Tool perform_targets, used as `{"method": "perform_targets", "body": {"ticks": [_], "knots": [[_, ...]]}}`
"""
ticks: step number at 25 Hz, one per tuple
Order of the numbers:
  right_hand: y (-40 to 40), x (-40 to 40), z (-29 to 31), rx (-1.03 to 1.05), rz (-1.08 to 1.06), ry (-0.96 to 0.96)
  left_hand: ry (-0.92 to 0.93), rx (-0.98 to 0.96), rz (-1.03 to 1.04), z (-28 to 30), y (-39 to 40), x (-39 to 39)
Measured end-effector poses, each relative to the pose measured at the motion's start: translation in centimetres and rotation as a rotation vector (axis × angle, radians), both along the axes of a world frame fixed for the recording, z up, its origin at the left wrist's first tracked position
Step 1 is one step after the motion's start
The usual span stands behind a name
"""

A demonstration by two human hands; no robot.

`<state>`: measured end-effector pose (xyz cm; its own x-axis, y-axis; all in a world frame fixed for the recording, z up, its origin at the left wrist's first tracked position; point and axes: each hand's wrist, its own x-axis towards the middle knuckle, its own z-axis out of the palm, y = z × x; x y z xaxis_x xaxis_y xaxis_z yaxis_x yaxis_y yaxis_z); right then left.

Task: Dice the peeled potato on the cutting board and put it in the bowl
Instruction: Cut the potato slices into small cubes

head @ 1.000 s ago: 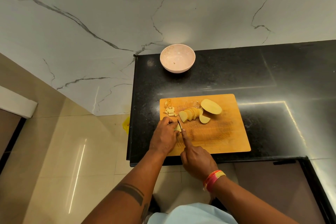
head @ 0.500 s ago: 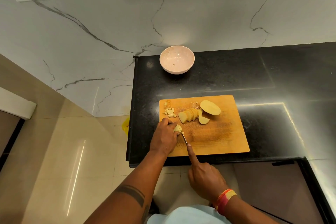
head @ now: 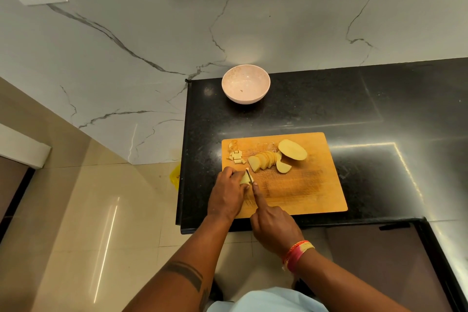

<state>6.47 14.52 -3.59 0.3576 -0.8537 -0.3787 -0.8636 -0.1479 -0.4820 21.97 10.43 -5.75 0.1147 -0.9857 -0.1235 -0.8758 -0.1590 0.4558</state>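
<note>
A wooden cutting board (head: 309, 190) lies on the black counter. At its near left corner my left hand (head: 229, 193) pinches a small stack of potato slices (head: 245, 180). My right hand (head: 273, 225) grips a knife (head: 249, 175), index finger stretched along the blade's back, and the blade stands in the stack. A fan of slices (head: 264, 161), one loose slice (head: 283, 167) and a potato half (head: 292, 150) lie at the board's far side. A few diced cubes (head: 236, 157) sit at the far left corner. The pale pink bowl (head: 245, 87) stands beyond the board by the wall.
The black counter (head: 354, 109) ends just left of the board, with a drop to the beige tiled floor (head: 101, 210). A marble wall (head: 177, 33) with sockets rises behind the bowl. To the right of the board the counter stretches on.
My right hand pulled back toward me half a second ago, then came forward again, so the knife blade stands in the held slices once more. My left hand stayed on the stack.
</note>
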Motion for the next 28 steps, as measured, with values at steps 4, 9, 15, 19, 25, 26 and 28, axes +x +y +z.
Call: {"method": "perform_targets", "body": {"ticks": [4,9,15,19,25,26,28], "knots": [[0.3,-0.9,-0.4,-0.007,-0.006,-0.013,0.048,0.002,0.031,-0.4,1.0,0.6],[0.2,-1.2,-0.9,-0.014,-0.026,-0.023,0.056,-0.005,-0.015,-0.4,1.0,0.3],[0.1,-1.5,-0.6,-0.008,0.003,-0.02,0.036,0.017,-0.008,-0.3,0.3,0.2],[0.1,-1.7,-0.5,-0.039,0.009,-0.005,0.041,0.048,0.03,0.0,-0.2,-0.1],[-0.5,-0.2,-0.7,-0.029,0.045,-0.01,0.053,0.056,0.051,0.3,-0.6,-0.3],[-0.8,0.0,-0.7,-0.019,0.042,-0.01,0.056,0.057,0.052,0.4,-0.7,-0.3],[-1.5,0.4,-0.8,-0.014,0.053,-0.008,0.067,0.055,0.052,0.7,-0.8,-0.3]]}}
